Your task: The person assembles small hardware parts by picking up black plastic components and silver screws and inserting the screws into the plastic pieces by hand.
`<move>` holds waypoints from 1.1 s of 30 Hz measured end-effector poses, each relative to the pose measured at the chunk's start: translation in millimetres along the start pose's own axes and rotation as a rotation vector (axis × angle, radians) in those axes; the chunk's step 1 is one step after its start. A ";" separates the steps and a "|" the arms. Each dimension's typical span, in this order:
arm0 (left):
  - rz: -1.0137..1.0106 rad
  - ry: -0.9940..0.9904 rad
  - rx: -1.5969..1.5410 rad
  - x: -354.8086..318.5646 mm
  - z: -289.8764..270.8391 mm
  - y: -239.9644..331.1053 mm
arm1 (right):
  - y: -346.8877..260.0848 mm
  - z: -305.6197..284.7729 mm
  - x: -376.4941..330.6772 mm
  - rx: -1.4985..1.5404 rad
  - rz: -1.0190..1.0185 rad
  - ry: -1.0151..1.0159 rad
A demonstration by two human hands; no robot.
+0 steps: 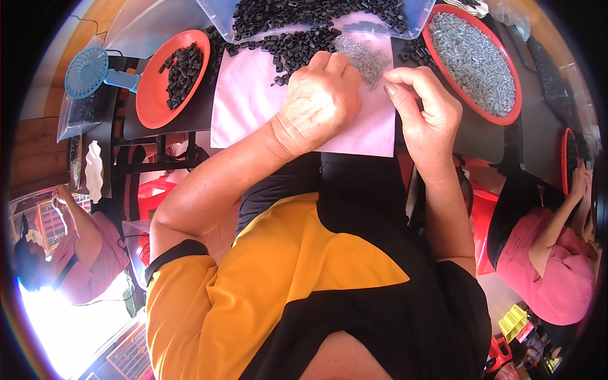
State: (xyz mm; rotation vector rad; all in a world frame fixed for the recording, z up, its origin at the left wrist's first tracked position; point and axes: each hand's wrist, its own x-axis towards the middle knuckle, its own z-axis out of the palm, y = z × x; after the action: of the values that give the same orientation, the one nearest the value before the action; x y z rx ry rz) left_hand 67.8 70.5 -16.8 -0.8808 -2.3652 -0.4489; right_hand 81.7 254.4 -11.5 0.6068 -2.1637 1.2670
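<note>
My left hand (322,98) is curled, back upward, at the near edge of a pile of small black plastic parts (297,54). Its fingertips are turned away, so whatever they hold is hidden. To its right, my right hand (429,111) has thumb and index finger brought together in a pinch; anything between the tips is too small to make out. Small metal springs (366,60) lie loose between the two hands, beside the black parts. Under all of this is a pale pink cloth (247,120) on the table.
A clear bin (218,16) of black parts stands at the far side. An orange-red bowl (147,95) with black parts is left, near a blue fan (87,73). A red bowl (516,104) full of springs stands right. People in pink sit on both sides.
</note>
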 end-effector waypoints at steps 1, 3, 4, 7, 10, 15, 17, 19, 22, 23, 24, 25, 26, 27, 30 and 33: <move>-0.018 0.026 -0.033 -0.8 -1.3 -0.3 | 0.2 0.1 0.5 -0.033 -0.022 -0.010; -0.064 0.039 -0.131 -2.6 -2.2 -3.3 | 0.7 1.9 3.1 -0.063 -0.062 -0.027; -0.109 0.051 -0.229 -2.7 -3.5 -4.2 | 0.3 2.9 4.3 -0.093 -0.101 -0.043; -0.557 -0.049 -0.802 -3.7 -18.1 4.7 | -0.2 7.2 5.1 -0.081 -0.113 -0.095; -0.768 -0.101 -1.010 -2.0 -29.2 4.5 | -6.5 11.8 6.2 0.049 -0.073 -0.139; -0.931 -0.103 -1.099 -6.4 -36.3 5.6 | -19.1 18.6 7.0 0.219 0.053 -0.193; -0.913 -0.083 -1.124 -8.7 -35.3 6.6 | -19.9 20.7 6.4 0.258 0.058 -0.199; -0.932 -0.072 -1.164 -8.7 -36.4 7.3 | -16.3 21.7 4.9 0.339 0.137 -0.186; -1.009 -0.068 -1.247 -4.5 -42.8 7.3 | -22.2 20.8 10.5 0.246 0.055 -0.196; -1.066 -0.075 -1.289 -3.3 -45.1 6.5 | -22.4 21.5 11.9 0.248 0.049 -0.201; -1.064 -0.068 -1.291 -3.3 -46.3 5.8 | -22.7 20.9 13.0 0.235 0.027 -0.198; -1.025 -0.073 -1.260 -3.7 -48.0 4.5 | -22.8 19.9 14.5 0.223 0.005 -0.194; -0.986 -0.078 -1.229 -4.2 -50.0 2.9 | -22.2 18.6 18.0 0.221 -0.001 -0.196; -0.840 -0.008 -1.032 -10.3 -45.6 -5.0 | -20.4 17.9 24.3 0.126 -0.050 -0.180; -0.419 0.169 -0.301 -20.8 -41.1 -48.9 | -3.6 17.4 44.9 -0.069 -0.082 -0.176; -0.323 0.134 0.063 -28.4 -34.6 -81.2 | 15.8 27.0 60.9 -0.202 -0.091 -0.219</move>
State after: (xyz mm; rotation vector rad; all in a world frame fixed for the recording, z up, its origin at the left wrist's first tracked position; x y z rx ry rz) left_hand 44.0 -19.2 -16.0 -0.4255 -2.3876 -0.5385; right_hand 20.3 231.3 7.9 0.7800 -2.3758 0.9572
